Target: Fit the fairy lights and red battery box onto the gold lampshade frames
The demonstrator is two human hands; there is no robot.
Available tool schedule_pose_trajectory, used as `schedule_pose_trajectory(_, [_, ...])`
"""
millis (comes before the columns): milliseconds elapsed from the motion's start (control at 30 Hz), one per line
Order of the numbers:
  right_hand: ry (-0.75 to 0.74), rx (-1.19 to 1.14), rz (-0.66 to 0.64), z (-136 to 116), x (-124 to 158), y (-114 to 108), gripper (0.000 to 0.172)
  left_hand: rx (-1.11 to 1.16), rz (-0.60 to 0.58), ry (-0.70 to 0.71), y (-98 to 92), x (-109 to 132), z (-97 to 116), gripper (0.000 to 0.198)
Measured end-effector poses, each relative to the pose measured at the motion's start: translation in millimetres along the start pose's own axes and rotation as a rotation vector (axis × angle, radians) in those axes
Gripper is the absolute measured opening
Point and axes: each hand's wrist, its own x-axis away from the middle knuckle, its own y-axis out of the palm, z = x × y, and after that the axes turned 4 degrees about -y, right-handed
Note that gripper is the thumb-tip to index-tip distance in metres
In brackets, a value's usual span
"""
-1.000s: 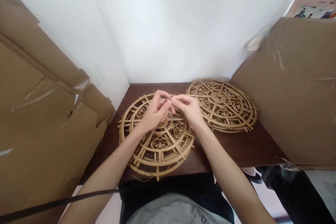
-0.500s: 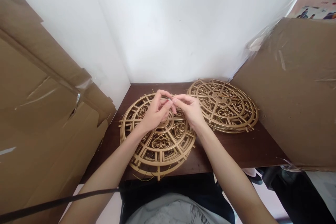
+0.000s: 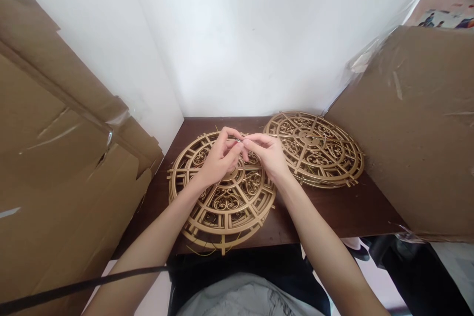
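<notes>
Above a stack of round gold openwork discs [image 3: 225, 231], my left hand [image 3: 221, 158] and my right hand [image 3: 269, 154] meet fingertip to fingertip. Between them sits a tiny shiny metallic piece [image 3: 239, 141], too small to name. My left thumb and forefinger pinch it from the left. The right thumb and forefinger close on it from the other side. The discs have scrollwork panels, spokes and short stubs on the rim. My hands hide the upper middle of the stack.
A second stack of gold openwork discs [image 3: 314, 150] lies at the back right of the dark brown table [image 3: 355, 210]. Cardboard [image 3: 55, 168] rises on the left, and a cardboard box [image 3: 418, 133] on the right. A white wall [image 3: 255, 49] stands behind. A black strap [image 3: 85, 285] crosses the lower left.
Both hands keep the same pinch at the same spot, with almost no movement. The view shifts very slightly.
</notes>
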Motion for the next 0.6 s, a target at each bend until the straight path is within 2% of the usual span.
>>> schedule_pose_trajectory(333, [-0.001, 0.056, 0.034, 0.2, -1.0, -0.3, 0.013, 0.017, -0.013, 0.009, -0.3, -1.0, -1.5, 0.013])
schedule_pose_trajectory(600, [-0.015, 0.036, 0.010, -1.0, -0.7, 0.9, 0.014, 0.034, -0.004, -0.005, 0.5, -0.6, -0.5, 0.014])
